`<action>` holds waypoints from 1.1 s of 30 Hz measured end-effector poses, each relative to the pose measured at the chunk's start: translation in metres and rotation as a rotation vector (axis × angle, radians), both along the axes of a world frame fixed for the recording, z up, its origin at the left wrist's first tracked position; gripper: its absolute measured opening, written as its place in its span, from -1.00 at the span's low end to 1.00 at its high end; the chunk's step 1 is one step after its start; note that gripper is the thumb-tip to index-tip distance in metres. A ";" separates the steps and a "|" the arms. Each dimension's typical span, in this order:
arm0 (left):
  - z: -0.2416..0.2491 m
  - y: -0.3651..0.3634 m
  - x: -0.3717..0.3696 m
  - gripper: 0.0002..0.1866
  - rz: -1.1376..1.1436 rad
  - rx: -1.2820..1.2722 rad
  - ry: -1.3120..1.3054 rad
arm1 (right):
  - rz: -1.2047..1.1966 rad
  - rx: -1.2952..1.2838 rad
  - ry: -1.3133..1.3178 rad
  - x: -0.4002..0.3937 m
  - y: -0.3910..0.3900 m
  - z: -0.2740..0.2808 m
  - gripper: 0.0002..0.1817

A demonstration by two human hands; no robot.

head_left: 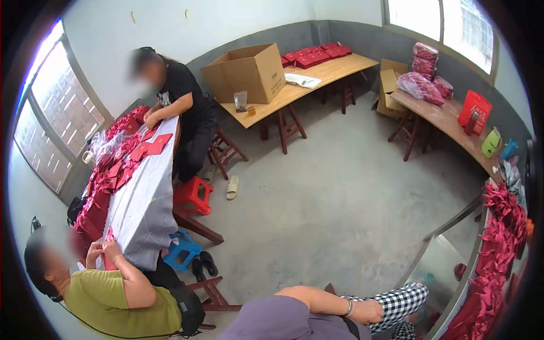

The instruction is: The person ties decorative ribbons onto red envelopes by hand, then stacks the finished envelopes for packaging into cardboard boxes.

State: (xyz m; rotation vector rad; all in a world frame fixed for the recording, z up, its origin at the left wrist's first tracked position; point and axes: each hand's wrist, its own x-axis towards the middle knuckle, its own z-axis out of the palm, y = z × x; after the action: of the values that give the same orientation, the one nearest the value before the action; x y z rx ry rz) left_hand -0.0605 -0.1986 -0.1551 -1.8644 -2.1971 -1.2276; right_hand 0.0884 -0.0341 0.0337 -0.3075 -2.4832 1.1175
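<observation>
Right hand (371, 310) of the camera wearer rests loosely curled on the checkered trouser knee (403, 303), gripping nothing; a bracelet (348, 308) sits at the wrist. Left hand is out of view.

Nearest work material: a heap of red paper pieces (498, 243) along the table edge (462, 286) to the right of that hand, near but not touching it.

Further off, left: a person in a green shirt (119, 303) sits at a long grey-covered table (144, 198), both hands raised together on a small red piece (109, 262). Blue stool (182, 250) and red stool (192, 195) stand beside that table.

Further along the same table: a person in a black top (184, 90) bends over red sheets (153, 144).

Far end: an open cardboard box (249, 71) on a wooden table (317, 76), red flat packs (314, 55) behind it.
</observation>
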 end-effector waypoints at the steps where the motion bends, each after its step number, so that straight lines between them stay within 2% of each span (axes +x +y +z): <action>1: 0.001 -0.004 0.000 -0.87 0.040 0.012 0.037 | 0.035 -0.006 -0.010 -0.005 -0.003 0.001 -0.59; 8: 0.010 -0.051 -0.001 -0.85 0.360 -0.112 -0.053 | 0.210 -0.013 -0.085 -0.034 -0.020 0.005 -0.62; 11: 0.016 -0.069 -0.004 -0.87 0.453 -0.254 -0.124 | 0.256 0.000 -0.126 -0.039 -0.031 0.010 -0.63; 15: 0.001 -0.086 -0.005 -0.87 0.612 -0.358 -0.221 | 0.292 -0.015 -0.132 -0.053 -0.037 0.001 -0.64; 17: -0.015 -0.093 -0.003 -0.87 0.704 -0.354 -0.277 | 0.346 -0.066 -0.070 -0.069 -0.044 0.001 -0.64; 18: -0.001 -0.101 -0.004 -0.87 0.736 -0.371 -0.305 | 0.353 -0.055 -0.068 -0.075 -0.047 0.001 -0.64; 20: -0.010 -0.105 -0.003 -0.87 0.826 -0.376 -0.399 | 0.440 -0.138 -0.112 -0.092 -0.049 0.002 -0.65; 22: -0.012 -0.107 -0.001 -0.87 0.881 -0.351 -0.416 | 0.511 -0.112 -0.125 -0.108 -0.059 0.002 -0.66; 26: -0.020 -0.114 0.001 -0.86 0.913 -0.276 -0.440 | 0.604 -0.024 -0.193 -0.131 -0.086 0.017 -0.67; 33: -0.027 -0.117 0.006 -0.86 0.909 -0.247 -0.475 | 0.660 -0.135 -0.186 -0.132 -0.101 0.012 -0.69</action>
State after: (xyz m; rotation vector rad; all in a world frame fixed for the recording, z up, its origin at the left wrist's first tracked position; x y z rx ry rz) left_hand -0.0545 -0.3152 -0.1821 -0.3971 -2.9685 -1.2667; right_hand -0.0440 -0.1355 0.0456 0.4302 -2.7598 1.5660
